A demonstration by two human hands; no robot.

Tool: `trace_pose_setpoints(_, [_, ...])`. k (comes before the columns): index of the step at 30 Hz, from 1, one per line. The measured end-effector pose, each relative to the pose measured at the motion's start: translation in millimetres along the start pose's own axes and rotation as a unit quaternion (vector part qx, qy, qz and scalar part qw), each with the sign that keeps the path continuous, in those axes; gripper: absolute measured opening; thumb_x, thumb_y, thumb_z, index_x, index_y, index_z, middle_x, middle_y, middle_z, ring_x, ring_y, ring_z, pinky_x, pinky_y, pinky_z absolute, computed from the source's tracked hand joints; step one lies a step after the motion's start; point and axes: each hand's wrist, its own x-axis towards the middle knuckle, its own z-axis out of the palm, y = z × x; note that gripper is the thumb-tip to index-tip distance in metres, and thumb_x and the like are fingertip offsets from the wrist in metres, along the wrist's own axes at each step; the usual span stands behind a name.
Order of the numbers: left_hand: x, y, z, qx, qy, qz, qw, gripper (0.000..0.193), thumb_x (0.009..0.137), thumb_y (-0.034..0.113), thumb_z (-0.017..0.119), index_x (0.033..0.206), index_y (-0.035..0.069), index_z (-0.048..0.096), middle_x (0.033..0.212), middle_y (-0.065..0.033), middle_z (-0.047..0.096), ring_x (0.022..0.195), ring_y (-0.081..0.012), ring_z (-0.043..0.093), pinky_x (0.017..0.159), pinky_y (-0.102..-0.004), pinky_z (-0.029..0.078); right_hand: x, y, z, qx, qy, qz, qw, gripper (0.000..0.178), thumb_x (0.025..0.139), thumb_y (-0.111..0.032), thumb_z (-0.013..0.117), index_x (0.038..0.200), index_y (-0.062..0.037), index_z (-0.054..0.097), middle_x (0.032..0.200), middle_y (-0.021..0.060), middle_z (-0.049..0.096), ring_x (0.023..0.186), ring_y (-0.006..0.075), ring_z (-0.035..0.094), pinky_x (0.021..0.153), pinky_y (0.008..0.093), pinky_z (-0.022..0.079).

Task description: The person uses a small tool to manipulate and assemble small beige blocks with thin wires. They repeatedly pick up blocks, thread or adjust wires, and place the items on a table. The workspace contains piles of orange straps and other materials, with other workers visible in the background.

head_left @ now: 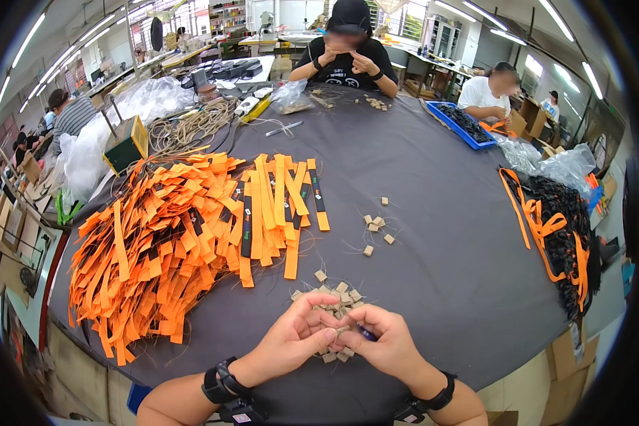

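Near the table's front edge my left hand (pixel 298 334) and my right hand (pixel 387 341) come together, fingertips almost touching. Between them is a small tan square piece (pixel 343 330), pinched by the left thumb and fingers. A slim dark blue tool (pixel 367 333) shows in the right hand's grip; its kind is mostly hidden by the fingers. Under and around both hands lies a pile of similar tan square pieces (pixel 344 297), some with fine threads sticking out. Several more tan pieces (pixel 374 224) are scattered farther up the dark grey tabletop.
A large heap of orange and black fabric strips (pixel 156 248) covers the left side. Behind it are a dark green box (pixel 126 144), coiled rope (pixel 195 124) and a pen (pixel 284 128). Black and orange straps (pixel 547 234) and a blue tray (pixel 461 124) are at right. Co-workers sit opposite.
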Motion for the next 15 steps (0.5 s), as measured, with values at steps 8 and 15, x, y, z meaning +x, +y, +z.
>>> trace_pose_setpoints(8, [13,38,-70,0.417,0.178,0.091,0.886,0.01,0.09,0.002,0.058,0.096,-0.002,0.065,0.086,-0.001,0.063,0.075,-0.0071,0.057,0.069,-0.0218,0.047,64,1,-70,0.085,0.093,0.14,0.982,0.012,0.086,-0.013,0.065,0.09,-0.0021,0.064,0.072,0.0028,0.064,0.043,0.0016,0.036,0.039,0.0213,0.027])
trace_pose_setpoints(15, [14,14,-77,0.584,0.13,0.085,0.797,0.016,0.081,0.005,0.062,0.097,0.002,0.065,0.082,-0.0103,0.061,0.074,-0.0225,0.062,0.068,-0.0309,0.049,73,1,-73,0.191,0.132,0.098,0.968,0.042,0.088,-0.009,0.06,0.125,0.0037,0.048,0.087,0.0086,0.062,0.046,0.0048,0.039,0.04,0.0217,0.029])
